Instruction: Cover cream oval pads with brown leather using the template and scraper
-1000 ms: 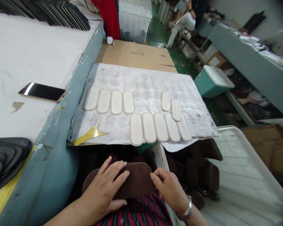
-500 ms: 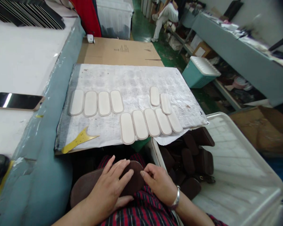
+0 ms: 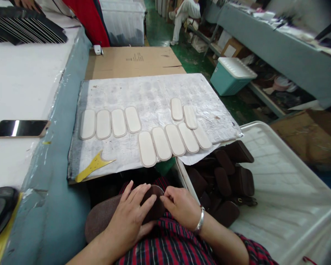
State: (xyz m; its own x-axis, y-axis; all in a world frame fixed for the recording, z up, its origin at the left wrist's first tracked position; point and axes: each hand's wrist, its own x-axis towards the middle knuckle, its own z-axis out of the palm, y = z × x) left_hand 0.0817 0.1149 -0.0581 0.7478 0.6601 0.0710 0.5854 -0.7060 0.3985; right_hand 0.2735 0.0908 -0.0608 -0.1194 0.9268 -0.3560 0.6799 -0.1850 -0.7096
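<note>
A long dark brown piece with rounded ends (image 3: 102, 217) lies across my lap. My left hand (image 3: 131, 213) rests on it with its fingers spread. At the piece's right end, my right hand (image 3: 182, 208) has thumb and forefinger pinched together at the edge; what they pinch is too small to make out. On the white-covered board (image 3: 149, 88) ahead lie several cream oval pads, a row at the left (image 3: 103, 124) and an overlapping group at the right (image 3: 174, 140). A yellow forked tool (image 3: 95, 165) lies near the board's front left edge.
A white bin (image 3: 287, 184) at the right holds several dark brown pieces (image 3: 222, 180). On the left table (image 3: 13, 88) is a phone (image 3: 19, 128). A teal lidded box (image 3: 231, 77) stands beyond. Another person's hand shows at the top left.
The view has shifted slightly. My two hands keep nearly the same pose on the brown piece. Another person's hand has come into view at the top left.
</note>
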